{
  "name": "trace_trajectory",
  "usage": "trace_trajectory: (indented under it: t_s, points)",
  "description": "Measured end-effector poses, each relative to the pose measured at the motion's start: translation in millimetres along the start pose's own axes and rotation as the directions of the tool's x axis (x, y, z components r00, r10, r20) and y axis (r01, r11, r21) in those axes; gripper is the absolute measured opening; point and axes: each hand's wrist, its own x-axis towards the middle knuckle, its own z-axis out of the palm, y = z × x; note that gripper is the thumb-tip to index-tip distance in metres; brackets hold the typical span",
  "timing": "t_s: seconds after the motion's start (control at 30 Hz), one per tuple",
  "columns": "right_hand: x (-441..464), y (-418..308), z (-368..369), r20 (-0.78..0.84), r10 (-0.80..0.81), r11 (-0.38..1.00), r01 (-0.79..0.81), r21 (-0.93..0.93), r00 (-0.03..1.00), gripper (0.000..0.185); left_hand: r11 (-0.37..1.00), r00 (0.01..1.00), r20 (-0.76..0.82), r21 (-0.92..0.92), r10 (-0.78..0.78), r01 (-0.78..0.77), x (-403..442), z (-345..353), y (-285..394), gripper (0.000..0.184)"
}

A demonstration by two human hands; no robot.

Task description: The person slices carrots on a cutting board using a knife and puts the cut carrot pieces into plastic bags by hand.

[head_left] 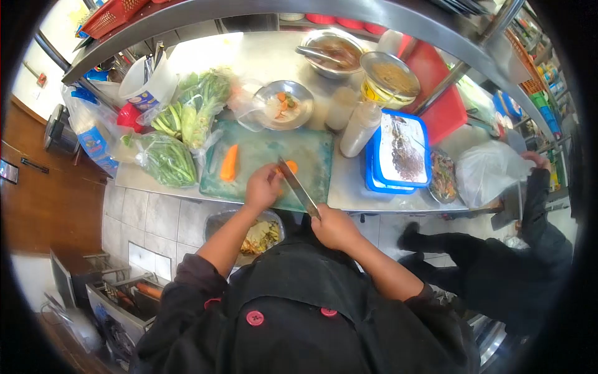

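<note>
A green cutting board [265, 146] lies on the steel table. My right hand [333, 227] is wrapped round the handle of a knife [299, 189], whose blade points up and left over the board. Close to the blade tip is my left hand [265, 186], its fingers drawn together; whatever they hold is too small to make out. An orange carrot piece [291, 166] shows just beyond the blade. Another, longer carrot piece [229, 163] lies at the board's left. Behind the board stands a metal bowl [288, 105] with cut vegetables in it.
Bagged greens [167, 159] lie left of the board. To its right are a squeeze bottle [361, 129] and a blue-rimmed tub [398, 149]. A bin of scraps [261, 237] sits below the table edge. At the right, another person's hand [537, 160] touches a white plastic bag [489, 171].
</note>
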Motion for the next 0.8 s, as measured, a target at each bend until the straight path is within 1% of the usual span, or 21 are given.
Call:
trace_trajectory:
  t_s: [0.03,0.07,0.13,0.17,0.23,0.27,0.33,0.47,0.53,0.67,0.8]
  points:
    - [0.9,0.0,0.2,0.007,-0.002,1.000,0.002,-0.008,1.000,0.029,0.999,1.000,0.016,-0.052,0.000,0.001,-0.1,0.0,-1.8,0.029]
    - [1.3,0.0,0.3,0.008,-0.001,1.000,0.002,-0.006,1.000,0.029,0.999,1.000,0.017,-0.052,-0.001,0.002,-0.2,0.4,-3.3,0.029]
    - [1.9,-0.5,-0.5,-0.015,-0.018,1.000,0.018,0.001,1.000,0.029,0.989,1.000,-0.007,-0.146,0.024,-0.025,0.0,2.8,-8.3,0.030]
    - [2.6,-1.5,-1.5,-0.014,-0.016,1.000,0.016,0.002,1.000,0.029,0.989,1.000,-0.005,-0.146,0.023,-0.023,0.4,5.2,-13.5,0.030]
    - [4.3,-4.8,-4.7,-0.010,-0.014,1.000,0.014,-0.005,1.000,0.029,0.979,1.000,-0.014,-0.205,0.012,-0.014,1.0,9.1,-21.2,0.029]
    - [4.8,-6.3,-6.3,-0.009,-0.009,1.000,0.009,-0.003,1.000,0.029,0.979,1.000,-0.009,-0.205,0.011,-0.012,0.4,9.8,-24.3,0.029]
    - [5.8,-9.9,-9.9,0.013,-0.013,1.000,0.012,0.004,1.000,0.030,0.978,0.992,-0.048,-0.171,0.113,-0.120,-0.3,9.4,-25.5,0.025]
    - [5.6,-16.6,-19.2,0.053,0.003,1.000,-0.003,-0.008,0.999,0.031,0.980,0.992,-0.045,-0.158,0.115,-0.121,-2.1,6.2,-18.4,0.022]
    - [4.9,-20.7,-22.7,0.080,0.017,0.999,-0.013,-0.048,0.997,0.031,0.974,0.985,-0.081,-0.154,0.153,-0.164,-2.6,7.1,-18.1,0.021]
    - [10.5,-25.0,-24.7,0.131,0.047,0.998,-0.041,-0.047,0.990,0.032,0.984,0.988,-0.043,-0.091,0.147,-0.151,-1.8,6.3,-19.3,0.021]
    - [17.6,-22.9,-23.5,0.155,0.014,0.998,-0.005,-0.062,0.988,0.030,0.981,0.983,-0.040,-0.072,0.177,-0.179,-1.7,6.3,-19.3,0.020]
